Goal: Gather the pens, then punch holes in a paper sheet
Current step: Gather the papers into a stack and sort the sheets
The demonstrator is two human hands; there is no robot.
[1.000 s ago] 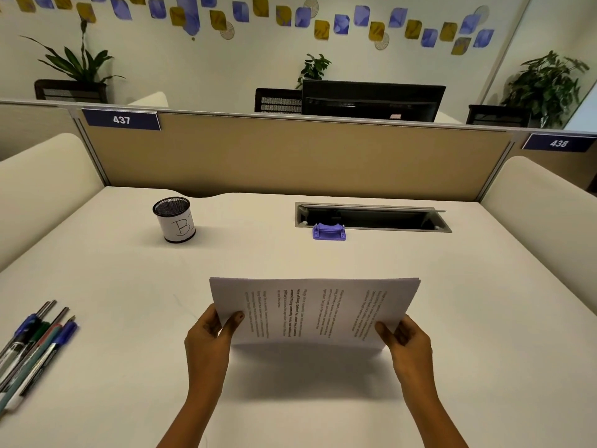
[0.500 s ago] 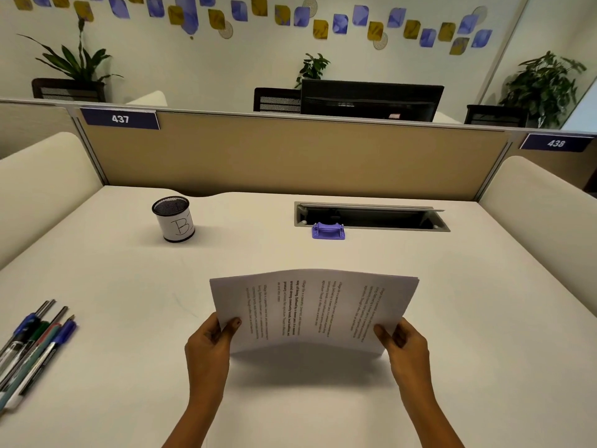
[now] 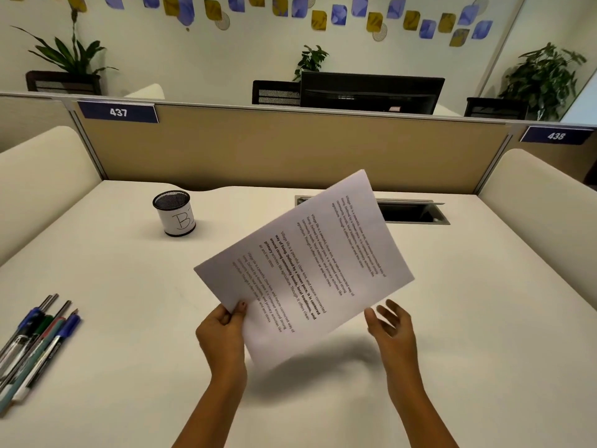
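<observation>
A printed paper sheet (image 3: 310, 263) hangs tilted above the middle of the desk, its far corner raised toward the back right. My left hand (image 3: 223, 334) pinches its near left corner. My right hand (image 3: 392, 328) is off the sheet, just below its right edge, fingers spread and empty. Several pens (image 3: 35, 344) lie loose together at the desk's left edge. A black mesh pen cup (image 3: 175, 213) labelled "B" stands at the back left. The purple hole punch is hidden behind the raised sheet.
A cable slot (image 3: 410, 212) is cut into the white desk (image 3: 484, 334) at the back, partly behind the sheet. A tan partition (image 3: 258, 147) closes the far side, and cream side panels (image 3: 42, 176) flank the desk.
My right hand has let go of the sheet and opened. My left hand has swung the sheet up and counter-clockwise, so it now covers the purple hole punch.
</observation>
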